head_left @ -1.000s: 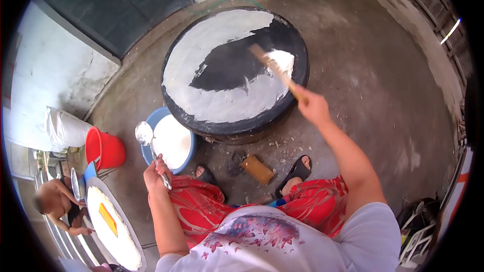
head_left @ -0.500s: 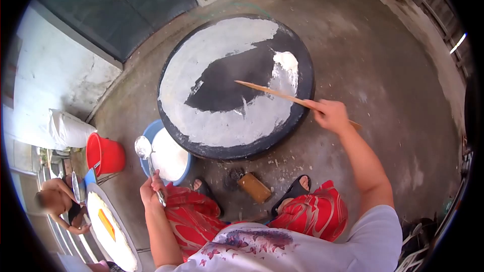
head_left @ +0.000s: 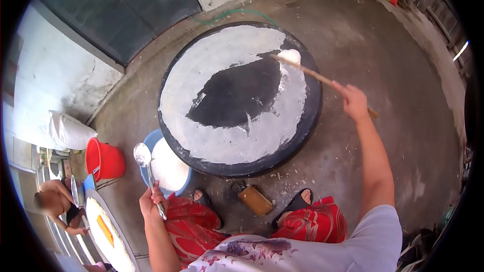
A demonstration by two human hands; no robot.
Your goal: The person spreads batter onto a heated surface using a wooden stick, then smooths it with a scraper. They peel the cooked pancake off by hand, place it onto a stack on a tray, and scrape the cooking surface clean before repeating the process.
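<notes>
My right hand [head_left: 356,103] grips a long flat wooden spatula [head_left: 322,77], its blade at a lump of white batter [head_left: 289,57] near the far right of a big round black griddle [head_left: 242,173]. A thin white layer of batter [head_left: 217,143] rings the griddle, leaving a dark bare patch [head_left: 237,95] in the middle. Closed round a metal ladle [head_left: 143,155], my left hand [head_left: 153,202] is held above the near left floor. Below the ladle's bowl stands a blue basin [head_left: 187,178] of white batter or flour [head_left: 168,166], partly under the griddle's edge.
Left of the basin are a red bucket [head_left: 107,158] and a white sack [head_left: 70,130]. Nearer, a round tray [head_left: 132,249] carries a pale sheet with an orange strip [head_left: 105,230]; another person [head_left: 58,199] is beside it. A brown block [head_left: 255,200] lies between my feet.
My right hand has moved the spatula away from me and to the right, from over the dark patch to the batter lump. The ladle has barely moved.
</notes>
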